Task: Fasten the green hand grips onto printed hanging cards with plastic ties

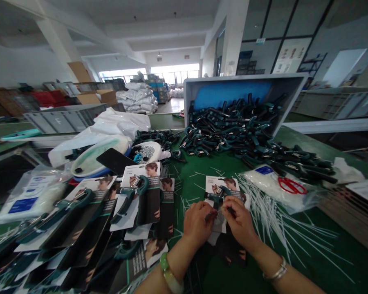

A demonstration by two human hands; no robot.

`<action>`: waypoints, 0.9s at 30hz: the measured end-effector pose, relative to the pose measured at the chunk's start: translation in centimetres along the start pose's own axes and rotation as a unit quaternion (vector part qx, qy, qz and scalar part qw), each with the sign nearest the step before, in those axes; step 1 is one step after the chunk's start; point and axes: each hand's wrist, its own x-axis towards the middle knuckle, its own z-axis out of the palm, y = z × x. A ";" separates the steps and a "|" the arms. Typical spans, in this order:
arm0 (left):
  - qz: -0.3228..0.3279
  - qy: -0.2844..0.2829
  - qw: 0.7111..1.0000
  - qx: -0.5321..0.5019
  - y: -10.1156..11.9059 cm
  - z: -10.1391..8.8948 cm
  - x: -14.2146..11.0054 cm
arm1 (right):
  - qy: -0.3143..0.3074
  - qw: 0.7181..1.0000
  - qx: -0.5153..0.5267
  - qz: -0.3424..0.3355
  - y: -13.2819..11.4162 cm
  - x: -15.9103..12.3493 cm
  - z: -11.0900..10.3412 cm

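A teal-and-black plier-like tool [216, 197] lies on a printed backing card [233, 184] in front of me. My left hand [198, 222] is closed around the tool's lower handle at the card's left side. Beside it, my right hand [239, 223] is closed in a pinch near the tool; what its fingertips hold is too small to make out. More dark cards lie beneath my wrists. Thin white cable ties [271, 212] are spread to the right of my right hand.
Carded tools [135, 200] are heaped on the left. A tipped grey bin [290, 110] spills loose tools [230, 126] onto the green table. Right of it lies a bag of cable ties [263, 179] with red-handled scissors [292, 185]. A white bowl [155, 151] holds small metal parts.
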 end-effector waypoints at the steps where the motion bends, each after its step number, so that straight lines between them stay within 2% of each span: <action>1: -0.010 -0.021 0.999 0.033 0.3 -0.5 0.0 | 0.020 1.000 -0.002 0.012 0.1 -0.2 -0.1; 4: -0.025 -0.058 0.994 0.089 1.4 -1.4 -0.5 | 0.057 0.998 -0.003 0.041 0.4 -0.4 -0.4; 6: -0.028 -0.061 0.993 0.099 1.8 -1.3 -1.1 | 0.040 0.998 0.018 0.053 0.3 -0.1 -0.7; 7: -0.033 -0.060 0.993 0.099 1.8 -1.1 -1.4 | 0.011 0.997 0.038 0.059 0.2 0.2 -0.9; 10: -0.063 -0.046 0.994 0.072 0.9 -0.3 -1.7 | -0.129 0.986 0.082 0.070 -0.4 0.7 -1.2; 12: -0.087 -0.038 0.995 0.034 -0.1 -0.1 -1.5 | -0.204 0.977 0.058 0.034 -0.6 0.7 -1.4; 16: -0.133 -0.037 0.990 -0.031 -1.5 -0.2 -0.9 | -0.282 0.945 -0.108 -0.128 -0.4 -0.7 -1.5; 20: -0.142 -0.027 0.989 -0.019 -1.3 -0.5 -1.0 | -0.302 0.915 -0.207 -0.170 0.0 -1.5 -1.4; 24: -0.121 -0.025 0.992 0.015 -0.2 -0.5 -0.8 | -0.305 0.917 -0.182 -0.182 -0.1 -0.9 -1.3; 27: -0.140 -0.021 0.989 0.042 0.5 0.0 -0.4 | -0.296 0.925 -0.169 -0.167 -0.3 -0.7 -1.4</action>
